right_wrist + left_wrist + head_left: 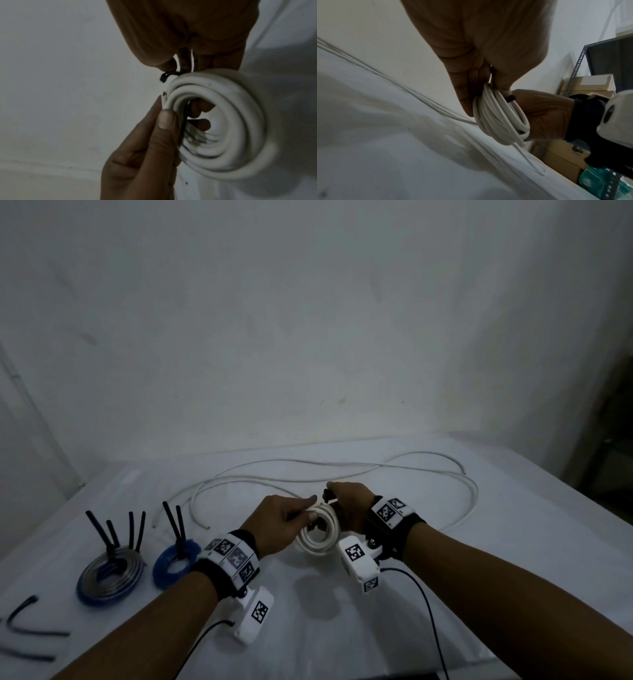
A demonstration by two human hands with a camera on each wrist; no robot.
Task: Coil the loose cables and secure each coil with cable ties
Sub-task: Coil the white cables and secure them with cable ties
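A person's left hand (282, 517) and right hand (346, 506) meet above the white table (445, 594), both closed around a white cable coil (318, 534) held just off the surface. The left thumb and fingers pinch the turns on one side; the right fingers curl over the top of the coil and grip a black cable tie (167, 76) whose strap passes through the coil's centre. Two finished coils, a grey one (110, 577) and a blue one (175, 562), lie to the left with tie tails standing up; more white cable (342, 470) still sprawls loose behind. The step appears to be cinching the tie: it should go best with the turns kept pinched flat together and the tail pulled straight through the head, so no loop slips out.
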